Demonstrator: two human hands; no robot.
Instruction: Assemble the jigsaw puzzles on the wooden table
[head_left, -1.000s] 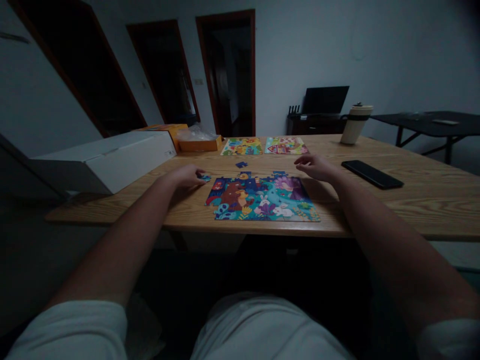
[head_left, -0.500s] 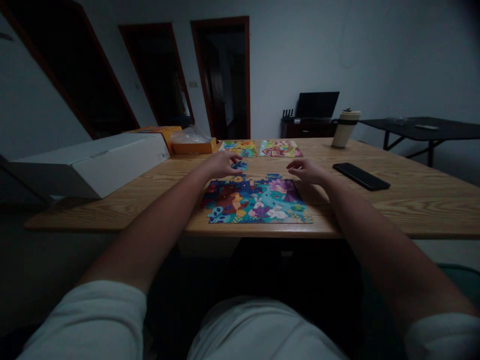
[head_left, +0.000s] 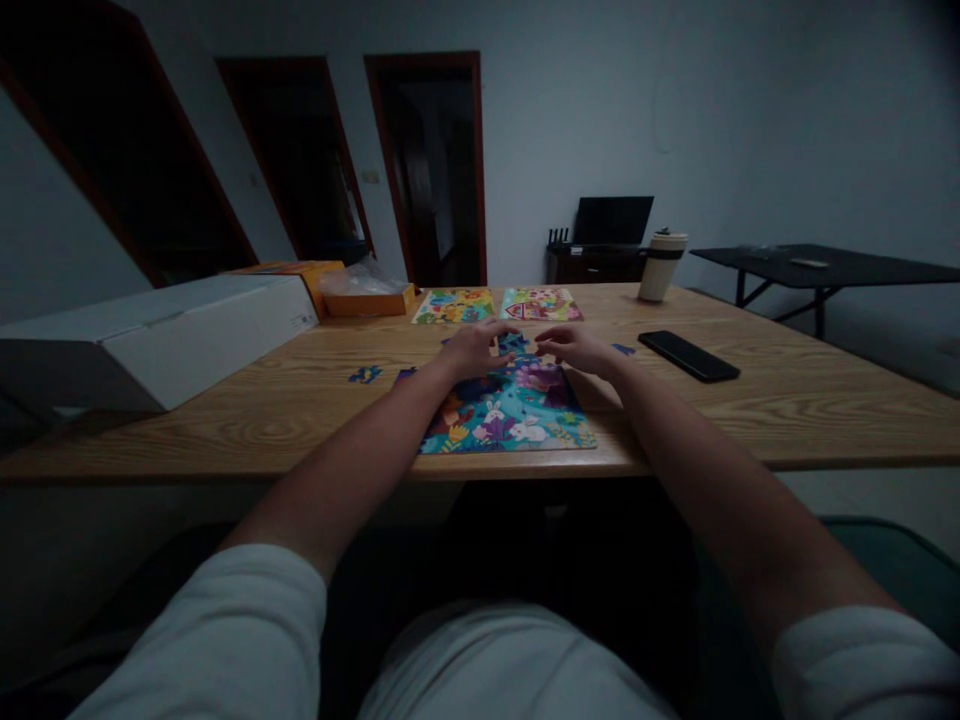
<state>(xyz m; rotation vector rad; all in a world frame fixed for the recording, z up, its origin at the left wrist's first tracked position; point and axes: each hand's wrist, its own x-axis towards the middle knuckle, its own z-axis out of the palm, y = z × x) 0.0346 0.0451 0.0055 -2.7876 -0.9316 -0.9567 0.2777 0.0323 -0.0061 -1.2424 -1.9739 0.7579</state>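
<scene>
Nearest the camera, past the white-sleeved arms, a colourful jigsaw puzzle [head_left: 510, 415] with rabbits in its picture is seen lying flat at the near edge of the wooden table [head_left: 787, 420]. At its far edge the left hand [head_left: 474, 350] and the right hand [head_left: 577, 347] are brought close together, with a small dark-blue puzzle piece [head_left: 513, 342] between their fingertips; the left hand's fingers appear pinched on that piece, while it cannot be told whether the right hand's curled fingers grip it or only touch it. Such a piece is judged to be light, thin and fairly stiff card, easily bent at its tabs and apt to slide on the smooth wood, so it is best taken by its edges between thumb and forefinger and pressed flat once seated. A loose blue piece [head_left: 365, 375] lies to the left of the puzzle, apart from it, and another [head_left: 622, 349] just right of the right hand. Further off, a black phone [head_left: 688, 356] is laid on the right and a long white box [head_left: 157, 330] on the left. Beyond these, two finished puzzles [head_left: 495, 305], an orange box [head_left: 367, 298] and a tumbler [head_left: 661, 265] are set near the far edge.
</scene>
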